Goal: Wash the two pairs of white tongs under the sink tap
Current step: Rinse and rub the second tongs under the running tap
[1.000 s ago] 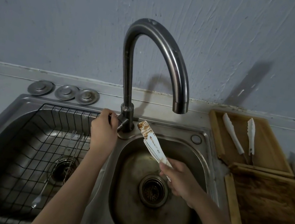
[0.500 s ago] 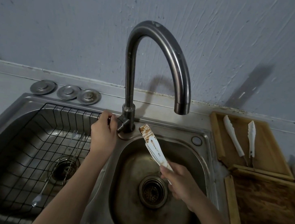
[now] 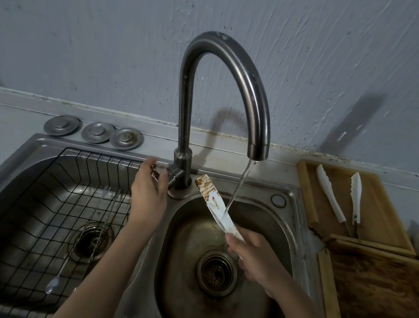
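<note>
Head view: right hand (image 3: pixel 255 262) holds stained tongs (image 3: pixel 214 205) under running tap (image 3: pixel 257 149).

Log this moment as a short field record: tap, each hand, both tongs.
tap: running, stream falls onto the held tongs
left hand: at the tap lever beside the tap base
right hand: grips the stained tongs over the right basin
second tongs: lying open on the wooden tray, right of the sink
left basin: wire rack inside
</note>
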{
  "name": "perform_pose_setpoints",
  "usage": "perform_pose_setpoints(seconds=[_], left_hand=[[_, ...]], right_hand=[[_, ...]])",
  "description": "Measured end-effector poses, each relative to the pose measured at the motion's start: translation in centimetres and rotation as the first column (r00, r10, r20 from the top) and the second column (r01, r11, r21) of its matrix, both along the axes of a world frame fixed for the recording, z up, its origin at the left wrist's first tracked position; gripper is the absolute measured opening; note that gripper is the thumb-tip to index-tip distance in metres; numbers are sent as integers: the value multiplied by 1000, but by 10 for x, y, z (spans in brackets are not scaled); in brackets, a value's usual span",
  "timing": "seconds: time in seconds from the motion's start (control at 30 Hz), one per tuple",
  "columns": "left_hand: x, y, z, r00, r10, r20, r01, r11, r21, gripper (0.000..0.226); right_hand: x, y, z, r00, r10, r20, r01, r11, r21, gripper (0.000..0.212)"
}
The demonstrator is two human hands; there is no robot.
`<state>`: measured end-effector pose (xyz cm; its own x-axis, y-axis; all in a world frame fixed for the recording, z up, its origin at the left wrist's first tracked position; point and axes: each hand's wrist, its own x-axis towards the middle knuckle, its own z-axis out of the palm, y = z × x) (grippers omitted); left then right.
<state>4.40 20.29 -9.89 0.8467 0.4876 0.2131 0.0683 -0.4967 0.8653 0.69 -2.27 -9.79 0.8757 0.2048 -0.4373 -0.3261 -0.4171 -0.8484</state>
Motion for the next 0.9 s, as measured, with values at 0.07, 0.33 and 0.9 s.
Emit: perform_pose_setpoints(seconds=[0.07, 0.33, 0.9], left_hand=[[-15, -17, 0, 995, 63, 78, -69, 995, 70, 42], [-42, -82, -1, 906, -394, -158, 72, 510, -857, 19], [-17, -86, 13, 970, -229, -87, -94, -21, -995, 12]], right_hand=[[1, -1, -1, 1000, 14, -3, -14, 1000, -22, 39], [26, 10, 26, 964, 267, -10, -259, 925, -279, 32], [45, 17, 44, 761, 378, 527, 90, 743, -663, 50]])
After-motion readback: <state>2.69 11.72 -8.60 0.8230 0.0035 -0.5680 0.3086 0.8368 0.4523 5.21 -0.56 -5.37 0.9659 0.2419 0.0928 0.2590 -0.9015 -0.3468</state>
